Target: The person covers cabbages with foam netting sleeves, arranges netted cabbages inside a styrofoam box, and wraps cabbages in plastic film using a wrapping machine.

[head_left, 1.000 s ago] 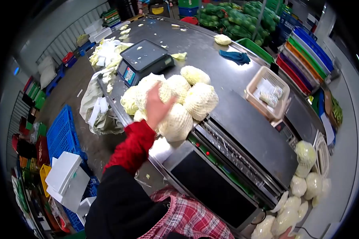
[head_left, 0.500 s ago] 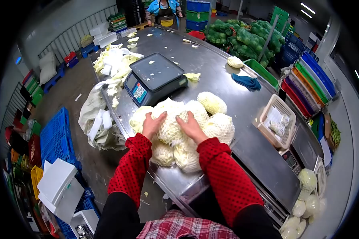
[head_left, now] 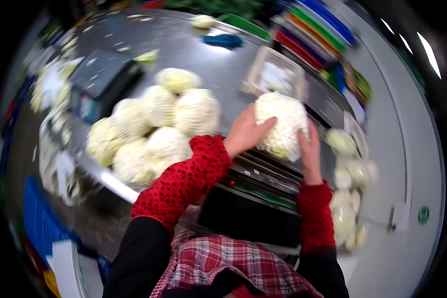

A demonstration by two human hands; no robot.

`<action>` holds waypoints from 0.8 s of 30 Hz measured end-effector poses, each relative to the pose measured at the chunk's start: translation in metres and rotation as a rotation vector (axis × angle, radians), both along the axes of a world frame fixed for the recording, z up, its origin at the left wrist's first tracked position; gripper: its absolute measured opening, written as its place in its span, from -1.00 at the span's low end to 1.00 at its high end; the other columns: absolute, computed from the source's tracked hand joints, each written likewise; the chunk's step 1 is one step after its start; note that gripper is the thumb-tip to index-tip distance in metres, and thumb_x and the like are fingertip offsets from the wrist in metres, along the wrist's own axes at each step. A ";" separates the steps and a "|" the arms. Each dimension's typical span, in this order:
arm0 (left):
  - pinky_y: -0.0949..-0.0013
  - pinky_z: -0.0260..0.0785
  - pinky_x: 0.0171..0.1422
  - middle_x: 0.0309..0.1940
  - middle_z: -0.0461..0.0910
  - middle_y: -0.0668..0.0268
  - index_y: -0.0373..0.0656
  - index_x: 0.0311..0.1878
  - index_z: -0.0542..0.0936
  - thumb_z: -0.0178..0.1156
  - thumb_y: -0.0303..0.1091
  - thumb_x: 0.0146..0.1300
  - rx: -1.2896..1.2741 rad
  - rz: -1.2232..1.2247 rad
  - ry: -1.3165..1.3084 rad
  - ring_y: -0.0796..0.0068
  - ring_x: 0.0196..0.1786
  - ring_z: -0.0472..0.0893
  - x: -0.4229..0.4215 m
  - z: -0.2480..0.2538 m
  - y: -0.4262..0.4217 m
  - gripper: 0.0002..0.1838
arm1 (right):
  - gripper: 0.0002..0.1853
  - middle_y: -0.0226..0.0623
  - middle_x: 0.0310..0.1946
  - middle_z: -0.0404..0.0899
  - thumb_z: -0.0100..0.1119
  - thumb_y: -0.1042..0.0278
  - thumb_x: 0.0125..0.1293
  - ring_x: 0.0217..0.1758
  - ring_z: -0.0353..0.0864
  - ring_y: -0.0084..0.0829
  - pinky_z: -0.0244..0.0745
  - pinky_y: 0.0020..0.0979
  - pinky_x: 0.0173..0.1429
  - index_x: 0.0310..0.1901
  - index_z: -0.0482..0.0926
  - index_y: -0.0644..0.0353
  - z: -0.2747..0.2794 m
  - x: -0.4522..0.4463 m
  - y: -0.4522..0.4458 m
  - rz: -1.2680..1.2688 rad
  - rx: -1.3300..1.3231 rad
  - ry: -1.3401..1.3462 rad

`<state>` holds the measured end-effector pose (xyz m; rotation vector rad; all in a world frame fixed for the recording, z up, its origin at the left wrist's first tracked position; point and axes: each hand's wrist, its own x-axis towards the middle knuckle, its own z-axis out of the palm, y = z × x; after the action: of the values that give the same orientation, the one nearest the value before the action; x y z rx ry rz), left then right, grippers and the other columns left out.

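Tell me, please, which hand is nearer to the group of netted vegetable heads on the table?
Left. The left hand is to the right of the group, on the held head's left side; the right hand is farther away, on that head's right side.

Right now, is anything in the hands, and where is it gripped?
Yes: one pale cabbage, held by its opposite sides, the left hand on its left and the right hand on its right.

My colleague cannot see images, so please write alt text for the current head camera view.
Two bare hands hold a pale, round, net-wrapped vegetable over a dark, flat-panelled machine. To the left, similar pale vegetables sit clustered on a grey metal table, near a dark rectangular scale.
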<state>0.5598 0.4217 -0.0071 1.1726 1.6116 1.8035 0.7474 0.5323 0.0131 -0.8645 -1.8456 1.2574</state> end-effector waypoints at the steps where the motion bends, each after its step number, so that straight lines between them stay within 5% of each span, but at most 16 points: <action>1: 0.12 0.42 0.10 -0.12 0.60 -0.09 -0.34 0.07 0.44 0.26 -0.08 0.23 -0.050 -0.081 0.064 -0.06 -0.02 0.60 0.014 -0.009 0.013 -0.46 | -0.40 -0.07 0.25 0.41 0.18 0.22 0.37 0.27 0.39 -0.34 0.28 -0.37 0.33 0.33 0.28 0.37 -0.015 0.023 0.006 -0.061 0.032 -0.038; 2: 0.12 0.42 0.10 -0.11 0.61 -0.09 -0.35 0.09 0.45 0.26 -0.06 0.23 -0.101 -0.144 0.137 -0.06 -0.02 0.61 0.023 -0.014 0.021 -0.44 | -0.38 -0.02 0.25 0.41 0.12 0.12 0.41 0.30 0.38 -0.27 0.23 -0.35 0.37 0.34 0.26 0.37 -0.040 0.044 0.019 -0.129 0.166 -0.232; 4: 0.12 0.42 0.10 -0.09 0.61 -0.08 -0.36 0.13 0.45 0.24 -0.03 0.24 -0.172 -0.061 0.019 -0.05 -0.01 0.60 0.039 -0.012 0.032 -0.41 | -0.36 0.04 0.23 0.41 0.04 0.04 0.44 0.33 0.36 -0.17 0.19 -0.30 0.39 0.38 0.21 0.30 -0.030 0.051 0.006 -0.123 0.127 -0.213; 6: 0.12 0.41 0.12 -0.08 0.60 -0.07 -0.35 0.12 0.46 0.24 -0.01 0.25 -0.161 -0.128 -0.045 -0.07 0.00 0.59 0.031 -0.015 0.031 -0.41 | -0.41 0.04 0.20 0.42 0.06 0.07 0.42 0.18 0.49 -0.20 0.33 -0.28 0.28 0.35 0.27 0.26 -0.034 0.063 0.009 -0.221 0.474 -0.398; 8: 0.12 0.46 0.00 -0.15 0.62 -0.06 -0.34 0.06 0.49 0.26 -0.02 0.24 -0.099 0.091 0.449 -0.01 -0.13 0.63 0.018 -0.018 -0.014 -0.45 | -0.51 -0.02 0.08 0.52 0.08 0.07 0.41 -0.06 0.61 -0.27 0.47 -0.25 0.05 0.21 0.45 0.26 0.012 0.099 -0.011 -0.280 0.308 -0.460; 10: 0.11 0.48 -0.23 -0.40 0.64 0.02 -0.34 -0.10 0.57 0.28 0.01 0.19 -0.252 0.135 0.581 0.05 -0.37 0.64 0.007 0.008 -0.069 -0.49 | -0.53 -0.08 -0.26 0.66 0.13 -0.07 0.35 -0.35 0.65 -0.30 0.51 -0.24 -0.22 -0.09 0.66 0.26 0.001 0.167 -0.010 -0.285 0.322 -0.533; 12: 0.11 0.44 -0.41 -0.65 0.57 0.09 -0.29 -0.34 0.67 0.28 0.05 0.15 -0.615 0.096 1.018 0.07 -0.55 0.60 -0.004 0.004 -0.097 -0.53 | -0.47 -0.14 -0.60 0.61 0.18 -0.21 0.24 -0.47 0.64 -0.17 0.50 -0.23 -0.31 -0.36 0.73 0.20 0.012 0.195 -0.032 -0.303 0.132 -1.119; 16: 0.08 0.42 -0.43 -0.72 0.53 0.10 -0.23 -0.58 0.65 0.27 0.03 0.13 -0.745 0.146 1.131 0.01 -0.58 0.58 0.011 0.007 -0.092 -0.54 | -0.51 -0.11 -0.64 0.59 0.24 -0.19 0.17 -0.48 0.65 -0.13 0.48 -0.23 -0.34 -0.50 0.73 0.14 0.002 0.174 -0.037 -0.141 0.134 -1.238; 20: 0.01 0.39 -0.39 -0.62 0.56 0.05 -0.27 -0.57 0.59 0.25 -0.12 0.11 -0.740 -0.026 0.729 -0.02 -0.54 0.56 0.017 -0.007 -0.084 -0.64 | -0.61 -0.15 -0.63 0.58 0.23 0.04 0.24 -0.54 0.60 -0.23 0.46 -0.26 -0.36 -0.44 0.67 0.28 -0.036 0.172 -0.027 0.004 -0.064 -0.846; 22: 0.11 0.38 -0.44 -0.62 0.58 0.07 -0.28 -0.56 0.56 0.21 -0.18 0.17 -0.517 -0.073 0.551 0.07 -0.56 0.58 0.017 -0.015 -0.090 -0.66 | -0.66 -0.27 -0.63 0.54 0.17 0.19 0.30 -0.61 0.51 -0.42 0.40 -0.40 -0.43 -0.50 0.57 0.32 -0.018 0.181 -0.038 0.036 -0.145 -0.577; 24: 0.28 0.36 -0.51 -0.63 0.59 0.10 -0.21 -0.59 0.47 0.10 -0.26 0.29 -0.796 -0.399 -0.199 0.19 -0.59 0.57 0.013 0.051 -0.126 -0.66 | -0.68 -0.36 -0.64 0.46 0.08 0.26 0.35 -0.64 0.39 -0.58 0.30 -0.51 -0.52 -0.54 0.49 0.24 0.032 0.204 -0.068 0.112 -0.588 -0.443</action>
<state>0.5725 0.2956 0.0442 0.8170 1.5928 0.8523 0.9517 0.4644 0.0447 -1.4650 -1.8913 1.8413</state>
